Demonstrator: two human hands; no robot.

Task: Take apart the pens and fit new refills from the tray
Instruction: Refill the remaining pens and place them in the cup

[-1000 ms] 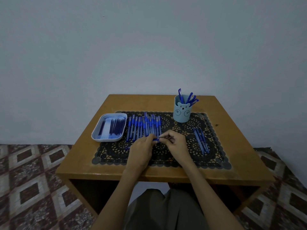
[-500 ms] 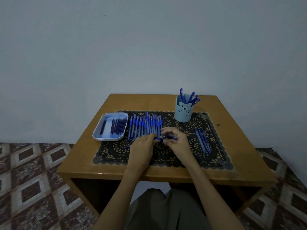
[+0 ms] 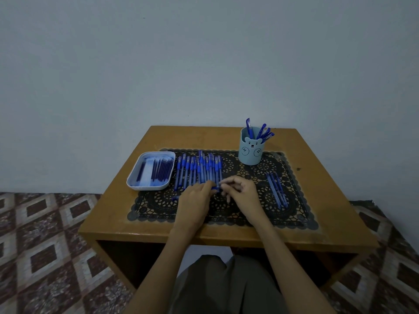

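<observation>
My left hand [image 3: 195, 202] and my right hand [image 3: 240, 191] meet over the black lace mat [image 3: 249, 214]. Between them they hold one blue pen [image 3: 215, 189], the left hand gripping its barrel and the right hand pinching its right end. Just behind my fingers lies a row of several blue pens [image 3: 199, 169]. A pale blue tray [image 3: 133, 180] with dark blue refills [image 3: 162, 169] sits at the left of the mat. Three or so blue pens [image 3: 277, 189] lie to the right of my right hand.
A light blue bear-faced cup [image 3: 250, 152] holding several blue pens stands at the back right of the wooden table [image 3: 335, 200]. The wall is close behind the table. Patterned floor tiles lie on both sides, and my lap is under the front edge.
My right hand has closed in towards the left hand, and the thin part it held out at the pen's end no longer shows. The camera view shifted slightly.
</observation>
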